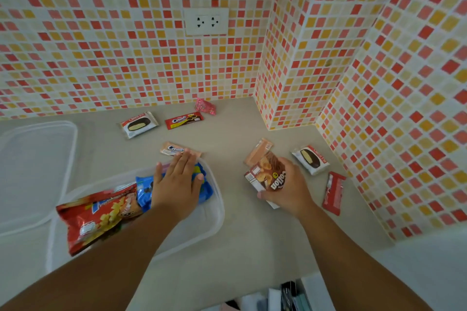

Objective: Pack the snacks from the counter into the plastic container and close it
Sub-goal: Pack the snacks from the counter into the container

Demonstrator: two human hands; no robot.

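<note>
**Head view: seven loose snacks, two in the tub**

Head camera looks down on a grey counter [227, 235] in a corner tiled red, orange and cream. Seven packets lie loose on it, counting the one in hand: two white choco pie wrappers [139, 124] [310, 159], one red Creamo bar [184, 120], one small pink packet [204, 106] at the back wall, two peach wafer packets [177, 149] [257, 151], and one red bar [333, 193] by the right wall.

The right hand [288, 189] has its fingers curled round a brown Collon box [267, 175], just beside the right peach packet. The left hand [177, 182] is spread flat, fingers straight, lying over a blue cookie pack [145, 188]; its fingertips reach the near peach wafer, though I cannot tell if they touch it.

One clear plastic container [217, 209] sits at front left, uncovered. Inside are two items: the blue pack and a large red snack bag [98, 217] that overhangs the left rim. One clear lid [38, 159] lies flat to the left, well apart from the loose snacks.

A white double socket [206, 21] sits on the back wall.
</note>
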